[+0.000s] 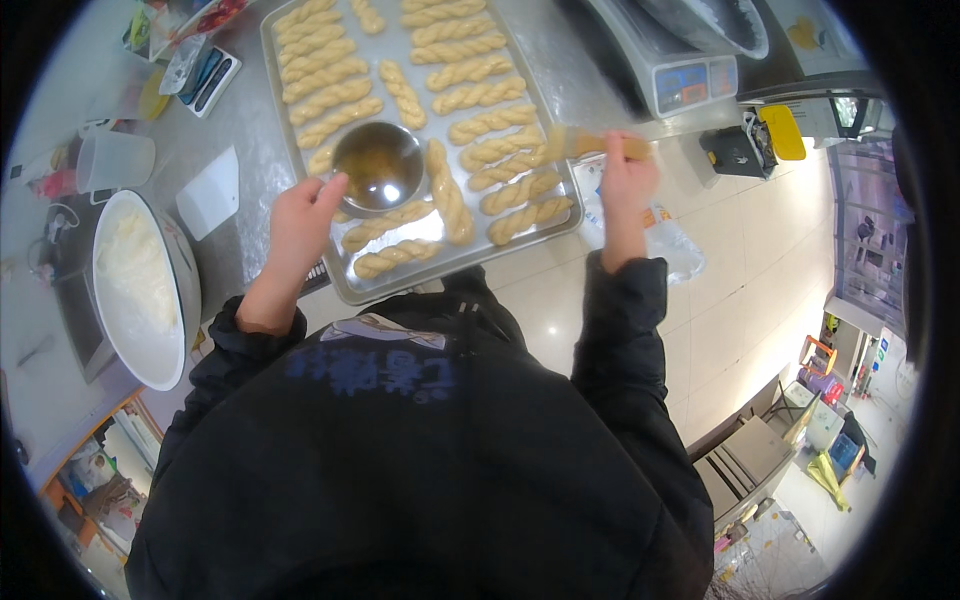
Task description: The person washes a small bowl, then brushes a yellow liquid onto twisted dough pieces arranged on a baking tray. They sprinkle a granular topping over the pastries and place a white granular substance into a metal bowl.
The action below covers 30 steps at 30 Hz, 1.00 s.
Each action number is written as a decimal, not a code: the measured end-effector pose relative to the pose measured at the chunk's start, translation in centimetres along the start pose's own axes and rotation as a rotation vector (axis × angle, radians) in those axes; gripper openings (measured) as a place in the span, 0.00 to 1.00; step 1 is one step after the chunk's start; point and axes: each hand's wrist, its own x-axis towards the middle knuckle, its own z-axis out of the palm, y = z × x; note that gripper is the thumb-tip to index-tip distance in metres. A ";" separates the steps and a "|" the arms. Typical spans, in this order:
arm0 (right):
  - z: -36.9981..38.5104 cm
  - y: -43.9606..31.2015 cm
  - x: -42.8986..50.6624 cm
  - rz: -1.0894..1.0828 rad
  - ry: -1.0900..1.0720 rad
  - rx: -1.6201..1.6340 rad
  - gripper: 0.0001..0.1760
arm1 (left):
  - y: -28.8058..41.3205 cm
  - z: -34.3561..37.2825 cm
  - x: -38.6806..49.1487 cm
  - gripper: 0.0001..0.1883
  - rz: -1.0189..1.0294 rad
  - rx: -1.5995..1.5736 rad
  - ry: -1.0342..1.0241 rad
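My left hand [304,225] grips the rim of a round metal bowl [379,165] with yellowish-brown liquid in it. The bowl is over the left half of a large metal baking tray [465,255], and hides part of some twists beneath. In my right hand [628,176] is a pastry brush [592,144] with a wooden handle, blurred. Its pale bristles are at the right ends of the twisted dough sticks [495,150] in the right column. More dough twists [330,82] lie in a left column, and several others [448,191] lie lengthwise between the columns.
Left of the tray are a white dough scraper [211,191], a large white basin [180,330] with pale dough, a plastic measuring jug [116,159] and a small scale [214,82]. A larger digital scale [694,86] stands right of the tray. A plastic bag [671,244] shows below the table edge.
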 end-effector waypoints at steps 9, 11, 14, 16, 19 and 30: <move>2.5 -0.4 -1.6 -0.045 -0.334 -0.061 0.10 | -0.7 -0.3 -1.6 0.22 -0.026 -0.072 -0.020; 0.4 0.0 -0.2 0.076 -0.128 -0.225 0.10 | -0.6 -0.4 -1.7 0.22 -0.015 -0.085 -0.032; -2.4 0.1 -0.1 -0.085 -0.066 -0.128 0.08 | -0.4 -0.4 -2.2 0.22 -0.022 -0.107 -0.051; -2.5 -0.4 -1.5 -0.491 -0.184 -0.303 0.04 | -0.1 -0.3 -2.4 0.21 -0.022 -0.124 -0.060; -0.2 -1.9 -6.2 -0.879 -0.388 -0.436 0.05 | 0.2 -0.2 -2.5 0.21 -0.012 -0.128 -0.084; -1.7 -1.8 -10.8 0.059 -0.225 0.002 0.09 | 0.5 -1.1 -2.3 0.21 0.042 -0.026 -0.128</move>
